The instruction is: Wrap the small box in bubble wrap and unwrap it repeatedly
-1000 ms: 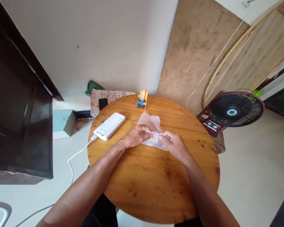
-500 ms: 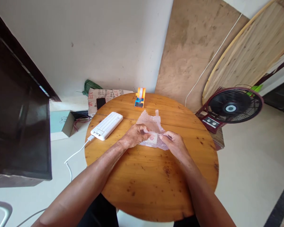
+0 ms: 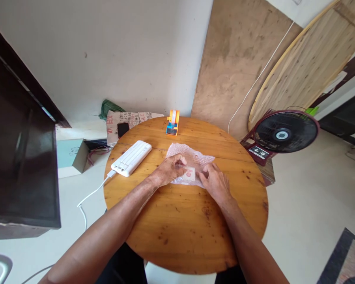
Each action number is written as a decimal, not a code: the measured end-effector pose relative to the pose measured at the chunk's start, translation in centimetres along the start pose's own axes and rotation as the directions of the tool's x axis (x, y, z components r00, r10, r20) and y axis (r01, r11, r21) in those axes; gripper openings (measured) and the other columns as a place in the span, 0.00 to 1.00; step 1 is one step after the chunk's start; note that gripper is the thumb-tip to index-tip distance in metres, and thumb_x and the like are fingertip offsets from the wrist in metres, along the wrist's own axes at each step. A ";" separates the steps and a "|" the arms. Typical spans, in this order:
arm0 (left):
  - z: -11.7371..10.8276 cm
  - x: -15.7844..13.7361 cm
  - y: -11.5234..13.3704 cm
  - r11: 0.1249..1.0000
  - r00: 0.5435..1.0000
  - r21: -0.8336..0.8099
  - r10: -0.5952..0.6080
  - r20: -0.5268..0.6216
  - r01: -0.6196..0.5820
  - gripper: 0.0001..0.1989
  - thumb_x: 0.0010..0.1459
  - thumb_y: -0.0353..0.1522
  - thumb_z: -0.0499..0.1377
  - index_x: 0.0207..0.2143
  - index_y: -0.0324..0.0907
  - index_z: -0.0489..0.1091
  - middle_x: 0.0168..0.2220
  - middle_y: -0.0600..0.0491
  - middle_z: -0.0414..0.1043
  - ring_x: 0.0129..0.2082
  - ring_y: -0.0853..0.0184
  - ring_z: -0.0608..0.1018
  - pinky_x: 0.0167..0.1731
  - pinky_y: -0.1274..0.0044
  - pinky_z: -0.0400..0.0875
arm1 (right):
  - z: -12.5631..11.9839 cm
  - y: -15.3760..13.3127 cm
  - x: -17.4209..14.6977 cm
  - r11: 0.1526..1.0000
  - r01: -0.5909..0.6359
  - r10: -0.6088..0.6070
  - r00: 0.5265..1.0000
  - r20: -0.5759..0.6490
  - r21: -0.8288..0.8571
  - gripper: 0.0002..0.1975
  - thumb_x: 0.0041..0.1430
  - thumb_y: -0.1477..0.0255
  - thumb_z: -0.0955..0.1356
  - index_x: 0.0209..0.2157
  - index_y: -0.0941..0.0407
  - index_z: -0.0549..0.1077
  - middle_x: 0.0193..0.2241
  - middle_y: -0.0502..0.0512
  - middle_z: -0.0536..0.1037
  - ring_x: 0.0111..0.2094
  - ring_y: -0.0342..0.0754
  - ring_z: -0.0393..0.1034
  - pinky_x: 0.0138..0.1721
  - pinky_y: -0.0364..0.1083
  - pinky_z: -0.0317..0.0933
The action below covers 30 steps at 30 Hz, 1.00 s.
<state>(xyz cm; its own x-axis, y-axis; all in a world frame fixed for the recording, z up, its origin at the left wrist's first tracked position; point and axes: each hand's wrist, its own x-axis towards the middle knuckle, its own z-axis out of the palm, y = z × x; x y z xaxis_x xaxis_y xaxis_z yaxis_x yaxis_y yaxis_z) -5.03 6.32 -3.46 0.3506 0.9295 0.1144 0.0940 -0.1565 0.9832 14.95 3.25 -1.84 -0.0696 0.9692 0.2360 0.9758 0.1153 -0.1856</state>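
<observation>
"How does the block [image 3: 190, 173] look?"
"Whitish, red-marked, on the bubble wrap [image 3: 193, 155]."
"Hands?"
"Left hand [image 3: 169, 170] and right hand [image 3: 217, 183], fingers parted, at the wrap's sides."
"Changed?"
"The wrap, bunched earlier, lies flatter."

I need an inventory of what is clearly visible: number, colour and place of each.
bubble wrap: 1, translucent, on table
block: 1, white and red, between the hands
power bank: 1, white, table's left
cable: 1, white, plugged into power bank
tape dispenser: 1, orange and blue, table's far edge
table: 1, brown, centre
sack: 1, beige, behind table
box: 1, pale green, left floor
cabinet: 1, dark brown, far left
fan: 1, dark red, right
board: 1, brown, upper centre
round panel: 1, light wood, upper right
left hand: 1, at bubble wrap's left side
right hand: 1, at its right side
legs: 2, black-clad, below table
</observation>
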 end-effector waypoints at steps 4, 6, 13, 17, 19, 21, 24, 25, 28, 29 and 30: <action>0.0 -0.2 0.1 0.999 0.998 0.035 0.028 0.057 -0.030 0.10 0.50 0.35 0.62 0.34 0.40 0.67 0.32 0.56 0.68 0.29 0.74 0.68 0.28 0.82 0.62 | -0.4 0.3 0.2 0.971 -0.030 0.014 0.997 0.070 0.237 0.14 0.62 0.58 0.62 0.38 0.53 0.71 0.34 0.54 0.77 0.34 0.49 0.71 0.33 0.45 0.56; 0.0 -0.3 0.4 0.998 0.997 0.066 0.020 0.068 -0.025 0.10 0.50 0.35 0.61 0.35 0.41 0.68 0.33 0.55 0.69 0.30 0.73 0.68 0.29 0.82 0.62 | -0.7 0.5 0.4 0.917 -0.067 0.012 0.990 0.142 0.392 0.16 0.62 0.57 0.60 0.41 0.53 0.71 0.36 0.54 0.78 0.35 0.49 0.72 0.37 0.46 0.59; 0.1 -0.4 0.8 0.997 0.996 0.076 0.008 0.086 -0.015 0.09 0.52 0.32 0.60 0.37 0.40 0.69 0.34 0.56 0.70 0.31 0.73 0.69 0.30 0.82 0.63 | -0.6 0.6 0.5 0.798 0.014 -0.083 0.993 0.086 0.602 0.22 0.58 0.61 0.65 0.52 0.53 0.66 0.53 0.58 0.70 0.48 0.51 0.68 0.47 0.49 0.62; 0.2 -0.5 0.7 0.995 0.996 0.102 0.011 0.084 -0.019 0.09 0.53 0.31 0.59 0.39 0.41 0.68 0.35 0.55 0.71 0.32 0.72 0.70 0.31 0.81 0.64 | 0.3 0.7 0.5 0.791 0.186 -0.218 0.976 -0.015 0.583 0.19 0.58 0.67 0.65 0.51 0.53 0.66 0.53 0.58 0.70 0.53 0.51 0.64 0.52 0.50 0.60; 0.2 -0.5 0.8 0.994 0.996 0.104 0.014 0.084 -0.023 0.09 0.54 0.31 0.58 0.39 0.41 0.68 0.36 0.54 0.71 0.33 0.71 0.70 0.33 0.80 0.65 | 0.4 0.7 0.6 0.798 0.241 -0.257 0.965 -0.050 0.552 0.18 0.58 0.67 0.65 0.51 0.54 0.67 0.51 0.59 0.71 0.53 0.52 0.65 0.52 0.51 0.59; 0.1 -0.5 0.9 0.994 0.996 0.103 0.012 0.084 -0.021 0.09 0.54 0.31 0.58 0.39 0.40 0.68 0.36 0.54 0.71 0.34 0.71 0.71 0.35 0.80 0.65 | 0.4 0.6 0.6 0.803 0.308 -0.280 0.951 -0.132 0.510 0.19 0.58 0.67 0.66 0.51 0.54 0.67 0.51 0.59 0.71 0.53 0.53 0.63 0.53 0.52 0.58; 0.0 -0.6 1.2 0.994 0.993 0.104 0.030 0.113 -0.042 0.07 0.55 0.32 0.58 0.38 0.41 0.69 0.36 0.54 0.71 0.35 0.70 0.71 0.36 0.80 0.65 | 0.0 0.2 0.5 0.817 0.439 -0.382 0.898 -0.218 0.374 0.13 0.59 0.69 0.66 0.46 0.52 0.72 0.49 0.58 0.72 0.51 0.53 0.64 0.53 0.53 0.57; 0.0 -0.6 1.3 0.993 0.992 0.102 0.039 0.121 -0.052 0.07 0.56 0.33 0.58 0.38 0.41 0.69 0.36 0.54 0.72 0.35 0.70 0.71 0.37 0.80 0.65 | -0.1 -0.1 0.4 0.820 0.476 -0.428 0.878 -0.213 0.319 0.11 0.60 0.72 0.65 0.43 0.52 0.75 0.47 0.56 0.73 0.49 0.53 0.64 0.52 0.53 0.56; 0.0 -0.6 1.4 0.994 0.990 0.085 0.051 0.128 -0.062 0.08 0.56 0.34 0.58 0.38 0.41 0.69 0.36 0.54 0.72 0.37 0.70 0.72 0.39 0.79 0.65 | -0.6 -0.9 -0.1 0.812 0.544 -0.517 0.838 -0.173 0.209 0.14 0.59 0.79 0.62 0.38 0.51 0.77 0.43 0.53 0.77 0.49 0.52 0.63 0.51 0.52 0.54; 0.0 -0.5 1.4 0.996 0.991 0.076 0.043 0.125 -0.053 0.09 0.55 0.34 0.58 0.38 0.41 0.69 0.37 0.54 0.72 0.37 0.69 0.72 0.39 0.79 0.66 | -0.8 -1.2 -0.2 0.810 0.552 -0.527 0.833 -0.166 0.196 0.14 0.58 0.80 0.62 0.38 0.51 0.77 0.42 0.52 0.77 0.49 0.52 0.62 0.51 0.52 0.53; -0.1 -0.5 1.5 0.997 0.992 0.069 0.030 0.125 -0.039 0.09 0.55 0.34 0.58 0.38 0.40 0.69 0.37 0.53 0.72 0.37 0.69 0.72 0.39 0.78 0.66 | -1.0 -1.4 -0.3 0.810 0.555 -0.532 0.832 -0.160 0.191 0.13 0.58 0.79 0.63 0.38 0.52 0.77 0.42 0.52 0.78 0.50 0.52 0.62 0.52 0.52 0.52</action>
<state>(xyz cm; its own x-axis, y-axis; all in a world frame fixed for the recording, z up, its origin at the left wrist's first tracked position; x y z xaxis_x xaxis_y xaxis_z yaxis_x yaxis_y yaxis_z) -5.15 5.63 -2.01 0.4669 0.8754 0.1252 0.1442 -0.2151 0.9659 13.80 2.55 -0.69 -0.5436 0.7100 0.4477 0.7123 0.6724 -0.2015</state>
